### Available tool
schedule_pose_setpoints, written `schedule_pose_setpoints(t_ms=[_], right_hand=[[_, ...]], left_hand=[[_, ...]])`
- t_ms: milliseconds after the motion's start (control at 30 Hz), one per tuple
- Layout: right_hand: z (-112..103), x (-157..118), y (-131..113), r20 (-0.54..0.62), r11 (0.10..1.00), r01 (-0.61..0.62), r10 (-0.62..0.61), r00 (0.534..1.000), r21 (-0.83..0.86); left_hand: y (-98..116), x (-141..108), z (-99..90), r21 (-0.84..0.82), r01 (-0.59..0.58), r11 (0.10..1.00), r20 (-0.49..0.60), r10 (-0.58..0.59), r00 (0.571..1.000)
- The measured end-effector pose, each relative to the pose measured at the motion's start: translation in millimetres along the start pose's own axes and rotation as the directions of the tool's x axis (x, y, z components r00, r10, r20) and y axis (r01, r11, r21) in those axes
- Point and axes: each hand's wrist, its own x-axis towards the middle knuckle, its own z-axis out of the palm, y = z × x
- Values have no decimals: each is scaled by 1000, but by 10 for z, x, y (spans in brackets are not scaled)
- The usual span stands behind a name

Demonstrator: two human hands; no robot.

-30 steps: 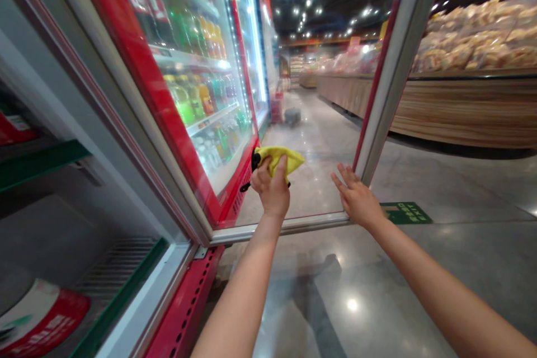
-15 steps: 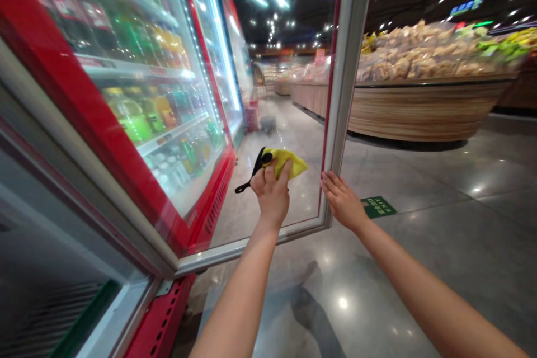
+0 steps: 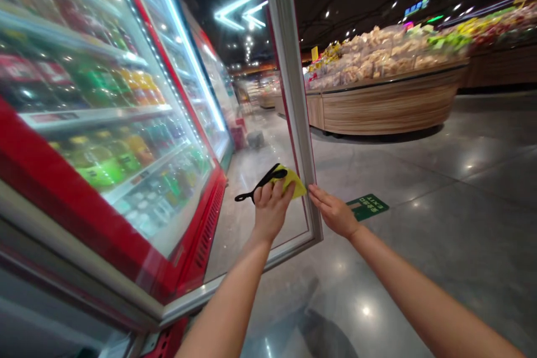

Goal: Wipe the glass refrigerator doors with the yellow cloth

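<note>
In the lower middle my left hand (image 3: 272,210) is closed on a yellow cleaning cloth (image 3: 296,185) with a black edge and a black hanging loop. It presses the cloth to the pane of an open glass door (image 3: 277,226), near the pale metal frame. My right hand (image 3: 333,210) grips that door's outer frame edge, its fingers lying nearly straight over the metal. The thumb of this hand is hidden. Through the pane the red-framed drinks fridge (image 3: 201,218) shows on the left.
Shelves in the fridge hold several rows of bottles (image 3: 100,162), blurred. A wood-sided display stand (image 3: 377,109) heaped with bagged goods is at the right. On the grey tiled floor (image 3: 440,246) lies a green exit sign (image 3: 369,207). Grey and red boxes (image 3: 254,139) sit farther down the aisle.
The cloth has moved slightly down and toward the frame's outer edge, and its black trim has tilted over. My view has swung to the right, and my right hand stays at the door edge.
</note>
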Motion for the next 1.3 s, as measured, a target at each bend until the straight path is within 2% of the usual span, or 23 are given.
schedule_pose_setpoints(t_ms=[67, 133, 167, 233, 300, 367, 433, 500, 567, 600, 667, 733, 767, 833, 900, 933, 967, 1000, 1067, 1133, 1167, 1233, 1300], right_hand=[[12, 4, 1, 11, 1000, -17, 17, 1000, 23], [17, 10, 5, 23, 999, -39, 38, 999, 35], [16, 15, 8, 21, 998, -45, 44, 999, 35], [8, 33, 14, -5, 999, -39, 39, 999, 27], [-5, 65, 12, -43, 999, -29, 30, 999, 15], [-14, 115, -10, -81, 1000, -26, 27, 996, 9], [-13, 182, -53, -108, 1000, -31, 31, 994, 5], [0, 256, -107, -124, 999, -43, 43, 991, 1], [14, 326, -157, -136, 998, -67, 66, 989, -3], [16, 355, -176, -142, 997, -82, 80, 987, -4], [6, 403, -200, -162, 993, -116, 113, 980, -10], [-23, 445, -214, -193, 989, -149, 144, 971, -11], [-39, 467, -222, -214, 987, -162, 158, 964, -2], [-63, 522, -245, -258, 983, -179, 184, 949, 45], [-66, 585, -274, -271, 978, -176, 200, 942, 111], [-59, 615, -287, -263, 975, -173, 204, 943, 138], [-47, 642, -298, -248, 972, -171, 207, 946, 158], [-31, 662, -306, -230, 970, -175, 211, 950, 168], [11, 681, -321, -191, 966, -196, 226, 955, 167], [75, 677, -360, -150, 963, -222, 245, 958, 151], [119, 670, -397, -129, 963, -230, 248, 960, 140], [232, 654, -512, -85, 964, -240, 250, 964, 112], [362, 637, -655, -46, 964, -256, 259, 965, 70]], left_hand=[[-28, -15, -6, 22, -183, 983, 32, 182, 983], [-85, -41, -16, 3, -368, 930, 63, 367, 928], [-116, -27, -29, -1, -411, 912, 68, 410, 910], [-161, 78, -71, 30, -329, 944, 45, 327, 944], [-168, 237, -120, 83, -121, 989, -1, 121, 993], [-152, 359, -158, 105, -41, 994, -11, 42, 999], [-140, 396, -173, 92, -176, 980, 38, 173, 984], [-152, 376, -179, 68, -328, 942, 80, 322, 943], [-183, 361, -194, 53, -356, 933, 96, 350, 932], [-197, 365, -207, 54, -313, 948, 93, 308, 947], [-206, 380, -233, 74, -138, 988, 66, 133, 989], [-177, 366, -239, 105, 48, 993, 9, -49, 999], [-153, 340, -229, 110, 64, 992, -7, -64, 998], [-104, 267, -192, 82, -96, 992, 21, 94, 995], [-83, 205, -161, 21, -306, 952, 68, 304, 950], [-91, 189, -159, 3, -345, 939, 73, 344, 936], [-111, 182, -169, 6, -317, 949, 65, 316, 947], [-140, 178, -189, 30, -225, 974, 44, 224, 974], [-204, 142, -244, 86, 30, 996, -15, -28, 999], [-237, 21, -280, 124, 228, 966, -70, -220, 973], [-233, -77, -279, 136, 278, 951, -88, -268, 960], [-186, -314, -239, 155, 284, 946, -104, -270, 957], [-132, -523, -181, 155, 181, 971, -85, -169, 982]])
